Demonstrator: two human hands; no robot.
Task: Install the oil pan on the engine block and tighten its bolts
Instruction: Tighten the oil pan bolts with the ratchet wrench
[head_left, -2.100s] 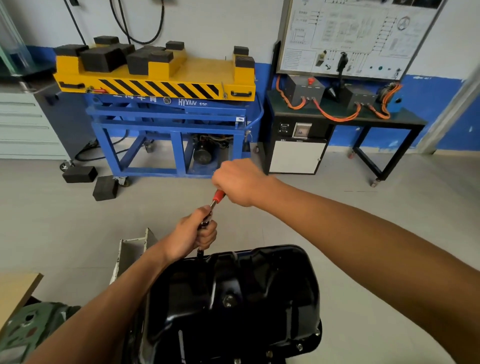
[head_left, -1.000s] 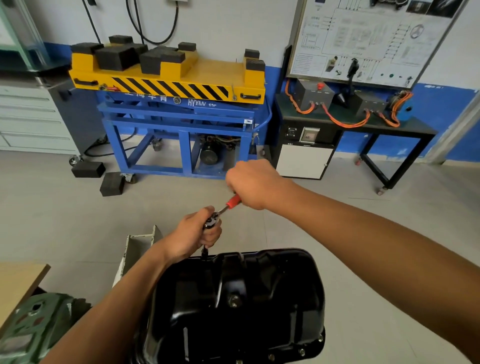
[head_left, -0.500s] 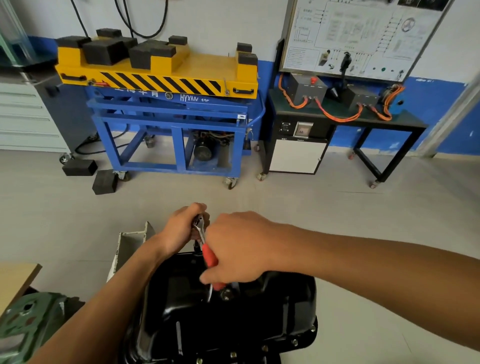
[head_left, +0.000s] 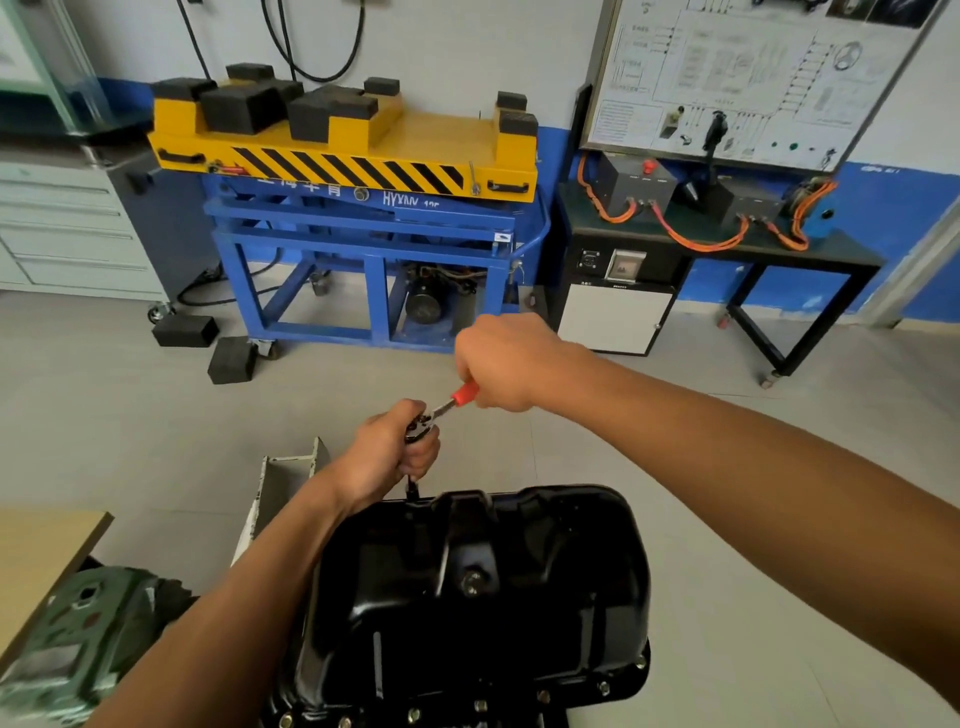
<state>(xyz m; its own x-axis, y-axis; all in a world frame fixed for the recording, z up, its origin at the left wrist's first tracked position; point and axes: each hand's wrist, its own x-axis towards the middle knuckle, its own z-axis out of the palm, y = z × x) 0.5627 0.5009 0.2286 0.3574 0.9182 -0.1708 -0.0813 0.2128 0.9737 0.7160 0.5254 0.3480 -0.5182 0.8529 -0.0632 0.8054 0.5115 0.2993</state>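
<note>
Nearest in my view, the black oil pan (head_left: 483, 597) sits with its deep side up, low in the middle of the frame. A row of bolts (head_left: 543, 695) runs along its near flange, and a single plug (head_left: 471, 582) shows in the middle of its top face. What the pan rests on is hidden beneath it. To its left lie a green metal part (head_left: 88, 639) and the corner of a wooden tabletop (head_left: 36, 551).

At the pan's far edge, the left hand (head_left: 387, 454) is curled round the head of a ratchet (head_left: 434, 413), whose dark shaft drops to the pan's far rim (the bolt under it cannot be made out). The right hand (head_left: 504, 364) is clenched on the ratchet's red grip, which angles up and to the right. A grey metal box (head_left: 283, 478) stands just beside the left wrist.

Farther off on the floor are two black blocks (head_left: 231, 359). Behind them stands a blue wheeled stand (head_left: 363, 249) with a yellow striped top, with a grey drawer cabinet (head_left: 67, 234) to its left. To its right is a black bench (head_left: 727, 249) with orange cables, beneath a wiring board (head_left: 753, 78).
</note>
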